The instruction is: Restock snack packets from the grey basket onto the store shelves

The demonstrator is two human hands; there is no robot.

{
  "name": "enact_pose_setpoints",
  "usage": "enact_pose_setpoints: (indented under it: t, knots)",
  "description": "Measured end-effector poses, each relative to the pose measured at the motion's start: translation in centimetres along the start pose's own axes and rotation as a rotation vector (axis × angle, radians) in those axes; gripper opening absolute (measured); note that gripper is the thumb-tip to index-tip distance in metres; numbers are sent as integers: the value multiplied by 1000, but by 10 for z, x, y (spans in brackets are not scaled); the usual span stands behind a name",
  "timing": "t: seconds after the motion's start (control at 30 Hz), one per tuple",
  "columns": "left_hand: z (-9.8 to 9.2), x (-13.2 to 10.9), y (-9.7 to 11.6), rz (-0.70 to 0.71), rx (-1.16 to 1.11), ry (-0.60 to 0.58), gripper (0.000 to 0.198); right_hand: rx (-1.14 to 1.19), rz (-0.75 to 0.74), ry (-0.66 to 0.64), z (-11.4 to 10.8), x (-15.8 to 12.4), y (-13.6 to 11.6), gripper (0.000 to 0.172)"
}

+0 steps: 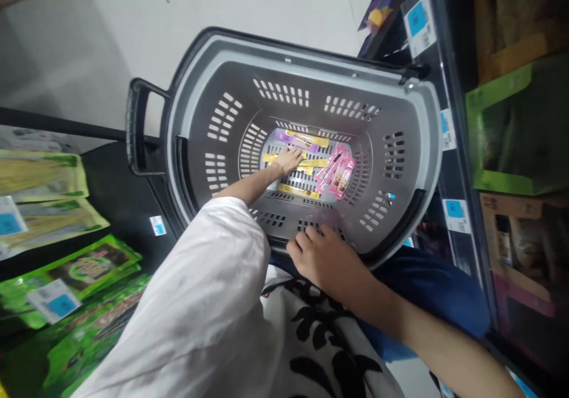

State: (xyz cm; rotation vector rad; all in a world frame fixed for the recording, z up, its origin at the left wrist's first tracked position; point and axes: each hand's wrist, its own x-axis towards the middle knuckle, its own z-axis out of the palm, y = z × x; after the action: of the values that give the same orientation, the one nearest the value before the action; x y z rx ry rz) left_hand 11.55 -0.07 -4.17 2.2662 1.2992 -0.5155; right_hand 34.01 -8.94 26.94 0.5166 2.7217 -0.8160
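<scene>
My left hand [288,160] reaches deep into a grey shopping basket [395,114], fingers stretched out over the yellow sachets [313,163] on its slatted bottom. Part of those sachets is hidden under the hand. Just beyond the fingers lies a purple sachet [288,140] beside another yellow one. To the right is a loose pile of pink sachets [340,172]. A further yellow sachet [299,192] lies along the near side of the bottom. My right hand [322,259] has its fingers curled over the basket's near rim.
A black handle [136,125] sticks out at the basket's left. Shelves with price tags [456,215] and boxed or bagged goods rise close on the right. Green packets [84,267] hang or lie at the left. Pale floor [267,1] shows beyond the basket.
</scene>
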Motion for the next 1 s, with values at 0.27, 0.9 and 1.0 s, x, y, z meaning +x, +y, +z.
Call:
enact_pose_setpoints:
  t: [0.27, 0.9, 1.0]
  knots:
    - [0, -14, 21, -218, -207, -163, 63, -26, 62, -85, 2, 5, -3, 20]
    - [-40, -20, 53, -200, -323, -192, 21, -12, 104, 54, 11, -1, -3, 20]
    - [-75, -21, 39, -206, -421, -160, 18, -10, 195, 22, -4, -4, 16, 22]
